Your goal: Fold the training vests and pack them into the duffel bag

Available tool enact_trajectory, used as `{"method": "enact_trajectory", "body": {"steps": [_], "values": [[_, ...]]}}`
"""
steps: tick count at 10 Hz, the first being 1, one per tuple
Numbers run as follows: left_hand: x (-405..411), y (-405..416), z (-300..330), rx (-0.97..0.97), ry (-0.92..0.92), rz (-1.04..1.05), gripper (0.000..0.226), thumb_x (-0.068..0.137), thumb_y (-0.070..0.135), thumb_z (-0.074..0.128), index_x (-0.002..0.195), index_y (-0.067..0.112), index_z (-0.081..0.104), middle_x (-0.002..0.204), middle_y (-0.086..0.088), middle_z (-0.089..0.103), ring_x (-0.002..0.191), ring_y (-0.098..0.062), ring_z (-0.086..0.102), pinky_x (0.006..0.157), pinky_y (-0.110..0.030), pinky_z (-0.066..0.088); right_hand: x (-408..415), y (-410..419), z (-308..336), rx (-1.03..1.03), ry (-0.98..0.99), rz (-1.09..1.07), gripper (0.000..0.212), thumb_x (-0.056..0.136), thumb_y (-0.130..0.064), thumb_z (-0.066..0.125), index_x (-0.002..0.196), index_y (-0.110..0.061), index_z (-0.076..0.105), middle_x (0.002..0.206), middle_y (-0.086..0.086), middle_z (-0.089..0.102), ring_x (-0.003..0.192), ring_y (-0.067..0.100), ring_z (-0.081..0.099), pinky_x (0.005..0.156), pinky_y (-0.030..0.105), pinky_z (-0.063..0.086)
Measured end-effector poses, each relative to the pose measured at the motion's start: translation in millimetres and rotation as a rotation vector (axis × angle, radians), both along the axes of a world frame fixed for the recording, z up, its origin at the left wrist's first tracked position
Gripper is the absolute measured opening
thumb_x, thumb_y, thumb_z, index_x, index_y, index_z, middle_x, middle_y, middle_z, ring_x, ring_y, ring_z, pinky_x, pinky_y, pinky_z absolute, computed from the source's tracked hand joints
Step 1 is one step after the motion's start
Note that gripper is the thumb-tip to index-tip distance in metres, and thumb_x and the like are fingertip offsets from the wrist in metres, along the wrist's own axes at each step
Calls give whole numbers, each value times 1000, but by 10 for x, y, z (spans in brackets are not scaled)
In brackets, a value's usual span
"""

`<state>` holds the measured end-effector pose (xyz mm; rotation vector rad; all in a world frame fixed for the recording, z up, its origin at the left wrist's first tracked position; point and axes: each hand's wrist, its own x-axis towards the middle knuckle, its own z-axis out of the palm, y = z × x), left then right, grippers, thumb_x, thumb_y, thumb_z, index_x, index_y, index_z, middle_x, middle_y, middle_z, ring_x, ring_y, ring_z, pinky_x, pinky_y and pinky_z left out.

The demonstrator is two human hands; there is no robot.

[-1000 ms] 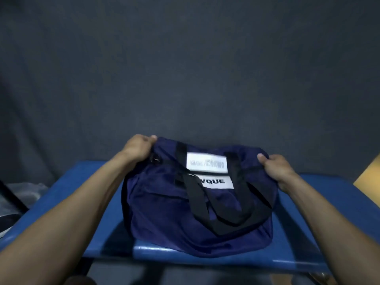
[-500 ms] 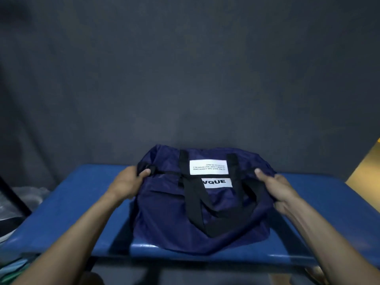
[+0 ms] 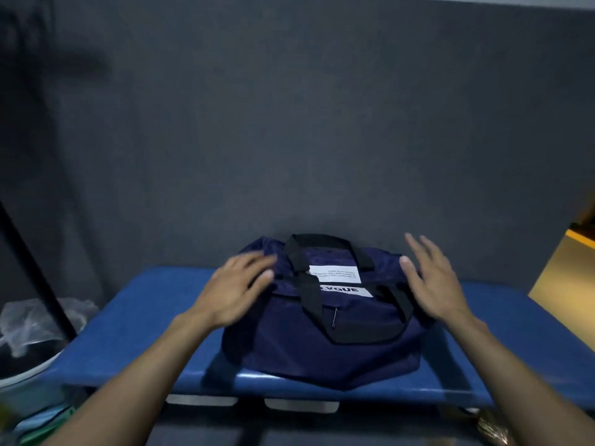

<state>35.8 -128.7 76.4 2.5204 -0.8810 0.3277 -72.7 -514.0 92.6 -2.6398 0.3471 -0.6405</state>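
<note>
Both hands spread, holding nothing: left hand (image 3: 233, 289) and right hand (image 3: 433, 284) flanked duffel bag (image 3: 322, 346); zip looked closed; no vests visible; risk: bag slumps off bench (image 3: 145, 317) front edge.

Left hand (image 3: 236, 286) motion-blurred, covering duffel bag (image 3: 322, 336) left end. Right hand (image 3: 433, 280) blurred too. White label (image 3: 335, 273) print too small to read. Forearms cut off by bottom edge.
</note>
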Motion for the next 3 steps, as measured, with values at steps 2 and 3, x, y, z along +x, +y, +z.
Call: {"method": "enact_trajectory", "body": {"steps": [2,3], "values": [[50,521,22,-218,-3,73,67,100,67,24,93,23,74,98,9,74,96,-12,66,87,-31,47,-85,-130,102,125,87,11,85,90,-83,13,90,-20,71,109,6,74,106,29,64,91,39,48],[-5,345,236,-509,203,0,45,105,48,48,91,19,78,94,7,78,92,-9,71,90,-30,50,57,-24,243,439,-69,193,62,96,-71,39,90,-25,79,104,-7,77,106,13,69,97,36,49]]}}
